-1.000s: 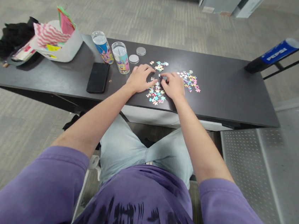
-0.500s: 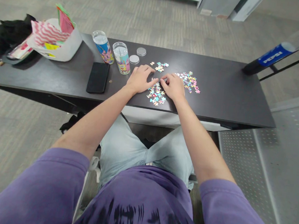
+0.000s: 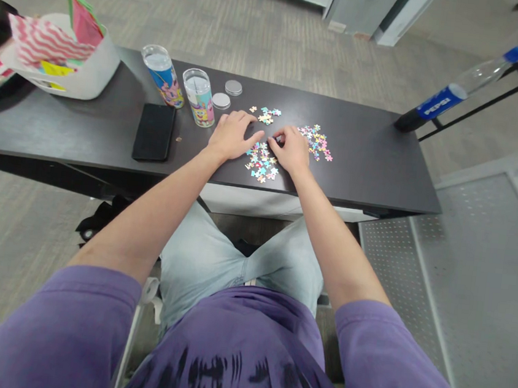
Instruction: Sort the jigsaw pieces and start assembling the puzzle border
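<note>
On the dark table, small jigsaw puzzle pieces lie in three groups. One loose pile (image 3: 262,168) is near the front edge, between and below my hands. Farther back is a small cluster of pieces (image 3: 267,118), and another spread of pieces (image 3: 320,144) lies to the right. My left hand (image 3: 232,134) rests at the left side of the near pile, its thumb and fingers apart. At the pile's upper right, my right hand (image 3: 294,149) has its fingers curled and thumb brought toward the index finger. Anything in that pinch is too small to make out.
Two clear cups with cartoon prints (image 3: 163,76) (image 3: 199,98) stand left of my hands, by two round silver lids (image 3: 234,87) (image 3: 221,100). A black flat case (image 3: 154,132), a white basket (image 3: 100,72) of cloths and a Pepsi bottle (image 3: 439,103) are also on the table (image 3: 368,162).
The camera view has swung to the right, so the table and everything on it appear farther left. Both hands stay around the near pile, with only slight finger movement.
</note>
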`<state>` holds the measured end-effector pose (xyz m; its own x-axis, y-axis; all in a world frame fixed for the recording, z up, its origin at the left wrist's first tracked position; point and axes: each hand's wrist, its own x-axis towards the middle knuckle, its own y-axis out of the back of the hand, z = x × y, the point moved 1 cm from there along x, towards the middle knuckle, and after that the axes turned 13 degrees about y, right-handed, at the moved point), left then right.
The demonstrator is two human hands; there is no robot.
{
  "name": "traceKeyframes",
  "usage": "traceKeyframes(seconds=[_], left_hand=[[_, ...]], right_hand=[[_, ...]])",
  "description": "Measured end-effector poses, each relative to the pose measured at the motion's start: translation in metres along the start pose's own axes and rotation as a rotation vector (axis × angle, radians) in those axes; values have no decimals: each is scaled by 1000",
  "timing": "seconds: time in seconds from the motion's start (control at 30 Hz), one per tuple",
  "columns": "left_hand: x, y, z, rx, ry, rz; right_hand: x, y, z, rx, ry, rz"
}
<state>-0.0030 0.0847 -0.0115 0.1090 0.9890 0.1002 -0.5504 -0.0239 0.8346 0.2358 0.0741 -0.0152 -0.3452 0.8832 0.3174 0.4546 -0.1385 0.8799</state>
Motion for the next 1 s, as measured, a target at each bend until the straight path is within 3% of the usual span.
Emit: traceKeyframes(seconds=[0.63,0.83,1.0], left_hand=[[0,4,5,-44,46,-17],[-6,1,9,-18,-92,-51],[-3,-1,7,33,-101,-129]], right_hand=[[1,1,7,114,12,45],[2,-2,10,117,6,64],[3,-4,10,135,2,83]])
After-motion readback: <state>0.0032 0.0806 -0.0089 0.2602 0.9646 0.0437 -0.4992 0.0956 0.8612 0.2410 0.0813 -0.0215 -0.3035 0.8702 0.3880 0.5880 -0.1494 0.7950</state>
